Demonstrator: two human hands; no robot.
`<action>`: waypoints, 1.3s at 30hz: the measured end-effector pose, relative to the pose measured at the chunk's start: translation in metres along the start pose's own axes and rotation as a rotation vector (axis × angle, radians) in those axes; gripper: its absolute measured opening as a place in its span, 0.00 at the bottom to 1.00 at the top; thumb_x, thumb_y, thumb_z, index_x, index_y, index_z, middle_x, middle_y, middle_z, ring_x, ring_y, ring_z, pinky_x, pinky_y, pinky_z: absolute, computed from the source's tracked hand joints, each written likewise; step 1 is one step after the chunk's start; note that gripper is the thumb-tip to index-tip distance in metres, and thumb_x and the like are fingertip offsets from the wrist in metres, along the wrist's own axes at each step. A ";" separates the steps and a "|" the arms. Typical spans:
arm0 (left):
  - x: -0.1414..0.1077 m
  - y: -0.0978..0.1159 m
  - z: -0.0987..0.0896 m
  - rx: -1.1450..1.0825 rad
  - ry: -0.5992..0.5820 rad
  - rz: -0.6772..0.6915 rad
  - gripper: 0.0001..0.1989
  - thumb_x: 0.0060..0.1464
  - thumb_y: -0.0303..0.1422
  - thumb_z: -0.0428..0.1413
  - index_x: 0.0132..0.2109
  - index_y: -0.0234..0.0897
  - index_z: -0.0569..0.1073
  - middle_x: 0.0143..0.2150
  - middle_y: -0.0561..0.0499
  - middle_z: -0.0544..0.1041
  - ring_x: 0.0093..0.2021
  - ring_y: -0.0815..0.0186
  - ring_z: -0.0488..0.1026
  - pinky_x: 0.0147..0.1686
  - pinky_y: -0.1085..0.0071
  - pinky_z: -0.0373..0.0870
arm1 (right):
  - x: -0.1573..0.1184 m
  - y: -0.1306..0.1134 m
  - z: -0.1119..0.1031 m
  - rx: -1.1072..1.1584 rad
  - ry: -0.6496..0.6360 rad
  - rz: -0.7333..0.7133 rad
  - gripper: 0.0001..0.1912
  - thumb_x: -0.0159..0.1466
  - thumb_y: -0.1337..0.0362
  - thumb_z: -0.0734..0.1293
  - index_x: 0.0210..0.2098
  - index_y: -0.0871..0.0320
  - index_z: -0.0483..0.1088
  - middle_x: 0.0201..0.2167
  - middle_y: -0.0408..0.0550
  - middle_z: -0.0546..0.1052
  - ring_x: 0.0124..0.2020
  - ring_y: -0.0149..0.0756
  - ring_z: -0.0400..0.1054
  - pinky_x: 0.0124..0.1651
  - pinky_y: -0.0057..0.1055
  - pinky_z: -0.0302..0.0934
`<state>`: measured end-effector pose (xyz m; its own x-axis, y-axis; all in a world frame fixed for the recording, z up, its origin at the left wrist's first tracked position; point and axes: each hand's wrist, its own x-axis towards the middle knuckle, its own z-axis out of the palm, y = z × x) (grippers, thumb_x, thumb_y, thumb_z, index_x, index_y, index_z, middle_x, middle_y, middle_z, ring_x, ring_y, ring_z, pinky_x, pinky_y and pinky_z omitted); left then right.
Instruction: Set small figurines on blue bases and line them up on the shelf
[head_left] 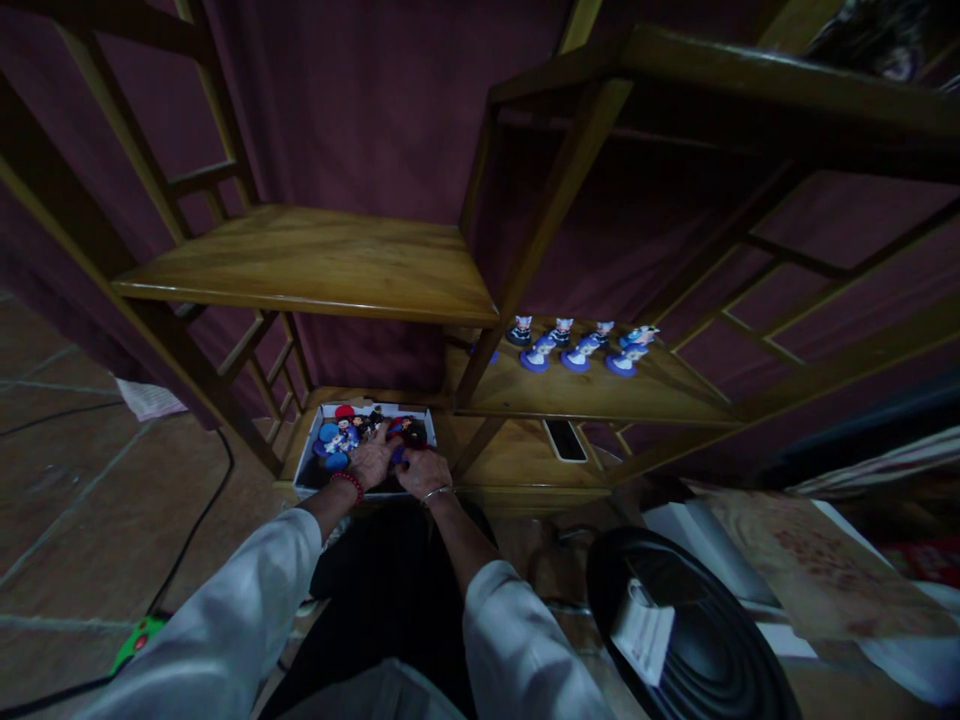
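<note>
A shallow white box (pixel 306 462) with several small figurines (pixel 341 437) in it stands on the lowest shelf. Both of my hands reach into this box. My left hand (pixel 373 460), with a red bead bracelet at the wrist, lies over the figurines, palm partly turned up and fingers extended. Beside it my right hand (pixel 424 472), wearing a metal bracelet, has its fingers bent down at a small purple-blue piece, mostly hidden under them. Red and dark figurines (pixel 409 430) lie just beyond the right hand.
Several blue-and-white figurines (pixel 581 352) stand in rows on the right shelf (pixel 675 392). Below them lies a phone (pixel 565 440). A wooden shelf board (pixel 315 262) overhangs the box. At lower right are a black ridged stool (pixel 705 620) and flat boards; a green power strip (pixel 139 640) lies on the floor.
</note>
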<state>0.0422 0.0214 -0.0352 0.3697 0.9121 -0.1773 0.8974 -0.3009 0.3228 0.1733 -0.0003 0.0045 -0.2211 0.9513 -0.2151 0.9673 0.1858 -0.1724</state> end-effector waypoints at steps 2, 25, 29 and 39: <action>-0.001 -0.003 -0.001 -0.045 0.058 -0.043 0.25 0.48 0.29 0.54 0.54 0.40 0.60 0.61 0.43 0.49 0.54 0.57 0.63 0.50 0.63 0.63 | 0.000 0.000 0.000 0.012 0.028 0.011 0.15 0.59 0.59 0.57 0.39 0.55 0.72 0.35 0.51 0.78 0.38 0.38 0.71 0.40 0.30 0.61; -0.003 0.006 -0.018 0.078 -0.137 -0.147 0.37 0.46 0.28 0.53 0.63 0.42 0.50 0.60 0.35 0.53 0.57 0.46 0.59 0.46 0.55 0.64 | 0.006 0.001 0.008 0.005 0.000 0.017 0.13 0.58 0.63 0.59 0.41 0.54 0.71 0.37 0.51 0.77 0.41 0.38 0.70 0.42 0.30 0.60; 0.003 0.011 -0.019 0.078 -0.121 -0.227 0.30 0.49 0.27 0.50 0.60 0.40 0.55 0.57 0.35 0.58 0.52 0.49 0.65 0.42 0.56 0.66 | 0.004 0.001 0.007 -0.019 -0.004 -0.007 0.13 0.57 0.62 0.60 0.39 0.54 0.71 0.37 0.50 0.77 0.40 0.38 0.71 0.42 0.30 0.60; -0.011 -0.018 -0.007 -0.032 -0.038 0.023 0.13 0.49 0.22 0.46 0.39 0.35 0.72 0.46 0.43 0.67 0.46 0.61 0.67 0.46 0.67 0.64 | 0.001 0.002 0.008 0.020 0.070 0.009 0.13 0.59 0.61 0.57 0.37 0.53 0.72 0.34 0.49 0.78 0.37 0.36 0.71 0.38 0.29 0.60</action>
<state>0.0205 0.0183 -0.0322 0.3992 0.8939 -0.2041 0.8806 -0.3118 0.3568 0.1740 -0.0006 -0.0041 -0.2021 0.9680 -0.1491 0.9665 0.1724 -0.1903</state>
